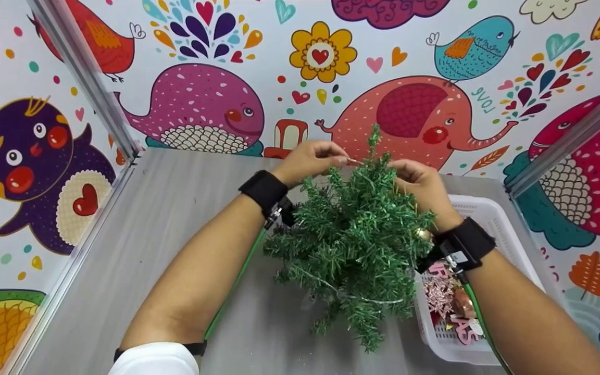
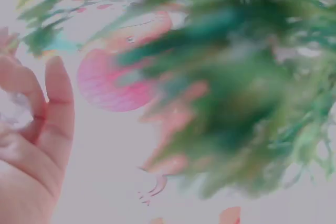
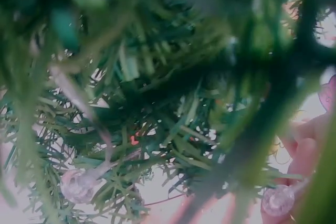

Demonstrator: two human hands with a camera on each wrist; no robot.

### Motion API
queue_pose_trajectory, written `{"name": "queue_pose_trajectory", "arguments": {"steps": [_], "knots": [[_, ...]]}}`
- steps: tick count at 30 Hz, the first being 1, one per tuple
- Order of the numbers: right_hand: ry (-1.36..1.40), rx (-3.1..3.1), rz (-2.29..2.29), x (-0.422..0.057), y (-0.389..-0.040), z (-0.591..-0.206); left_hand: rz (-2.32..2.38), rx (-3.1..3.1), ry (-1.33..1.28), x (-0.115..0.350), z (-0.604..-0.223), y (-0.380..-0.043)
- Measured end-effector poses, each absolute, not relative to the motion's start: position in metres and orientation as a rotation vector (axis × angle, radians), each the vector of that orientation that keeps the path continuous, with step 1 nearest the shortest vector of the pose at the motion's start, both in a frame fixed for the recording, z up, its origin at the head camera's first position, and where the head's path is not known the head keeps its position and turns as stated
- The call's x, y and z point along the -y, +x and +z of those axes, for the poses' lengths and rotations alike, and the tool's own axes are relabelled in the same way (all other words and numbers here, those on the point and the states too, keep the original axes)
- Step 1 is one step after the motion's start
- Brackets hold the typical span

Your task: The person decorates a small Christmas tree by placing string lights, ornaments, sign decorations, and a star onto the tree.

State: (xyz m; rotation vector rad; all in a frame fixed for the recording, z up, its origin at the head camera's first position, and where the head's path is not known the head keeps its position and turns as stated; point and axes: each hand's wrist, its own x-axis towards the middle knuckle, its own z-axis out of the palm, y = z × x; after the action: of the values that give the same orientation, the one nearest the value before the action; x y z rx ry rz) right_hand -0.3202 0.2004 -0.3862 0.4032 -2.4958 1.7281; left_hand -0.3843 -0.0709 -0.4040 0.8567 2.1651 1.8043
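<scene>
A small green artificial Christmas tree stands between my two hands. Across its lower front runs a clear string of lights; a clear bulb shows among the needles in the right wrist view. My left hand, behind the tree's upper left side, pinches a thin stretch of the string, and a clear bulb lies within its curled fingers in the left wrist view. On the upper right, my right hand curls around the string beside the treetop, its fingertips partly hidden by branches. Another bulb is close to it.
Beneath my right forearm, a white plastic basket holds pink letters, a pink glittery snowflake and other ornaments. A gold ornament is by the tree's right side. Printed panels border the grey table.
</scene>
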Motion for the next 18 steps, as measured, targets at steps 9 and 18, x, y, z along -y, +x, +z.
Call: {"name": "queue_pose_trajectory", "arguments": {"steps": [9, 18], "knots": [[0.517, 2.453, 1.703, -0.199, -0.313, -0.376, 2.099, -2.158, 0.924, 0.101, -0.367, -0.355], [0.639, 2.421, 1.793, -0.203, -0.304, -0.374, 1.934, -2.295, 1.051, 0.103, -0.361, -0.311]]}}
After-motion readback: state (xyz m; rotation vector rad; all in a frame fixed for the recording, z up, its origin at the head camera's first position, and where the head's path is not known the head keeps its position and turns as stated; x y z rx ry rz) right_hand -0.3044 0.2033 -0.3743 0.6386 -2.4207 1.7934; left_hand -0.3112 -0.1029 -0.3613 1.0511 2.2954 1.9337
